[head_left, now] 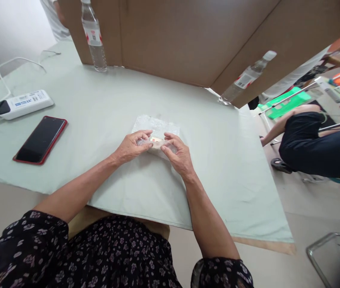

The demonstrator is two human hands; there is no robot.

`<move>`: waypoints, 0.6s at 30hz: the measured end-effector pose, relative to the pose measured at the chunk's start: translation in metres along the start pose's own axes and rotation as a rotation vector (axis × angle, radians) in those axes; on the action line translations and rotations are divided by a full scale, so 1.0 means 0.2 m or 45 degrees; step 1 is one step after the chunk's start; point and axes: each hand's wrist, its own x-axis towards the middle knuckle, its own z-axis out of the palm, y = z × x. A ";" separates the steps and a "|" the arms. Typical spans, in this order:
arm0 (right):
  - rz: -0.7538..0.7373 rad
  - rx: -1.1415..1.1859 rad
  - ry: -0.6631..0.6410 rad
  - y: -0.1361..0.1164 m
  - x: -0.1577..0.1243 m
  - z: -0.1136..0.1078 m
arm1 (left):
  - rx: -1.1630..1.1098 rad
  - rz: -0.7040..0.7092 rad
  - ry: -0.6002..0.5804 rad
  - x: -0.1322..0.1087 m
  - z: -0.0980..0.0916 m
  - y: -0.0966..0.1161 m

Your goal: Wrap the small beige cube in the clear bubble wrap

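A sheet of clear bubble wrap [155, 123] lies on the cloth in front of me, its near part folded up toward me. On it, between my hands, shows a small pale item [156, 139] with a red mark; most of it is covered, so its kind is unclear. My left hand [134, 145] grips the wrap's folded edge at the left, thumb and fingers closed on it. At the right end, my right hand [178, 154] pinches the same edge between thumb and fingers.
A red-edged phone [41, 140] and a white power strip [26, 105] with cables lie on the left. Water bottles [94, 40] [246, 80] stand against a tall cardboard panel [170, 40] at the back. The pale green tablecloth [224, 180] covers the table. A seated person [317, 140] is at the right.
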 end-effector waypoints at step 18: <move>0.074 -0.008 0.152 -0.01 -0.05 0.09 | -0.022 -0.005 0.093 -0.02 0.03 -0.02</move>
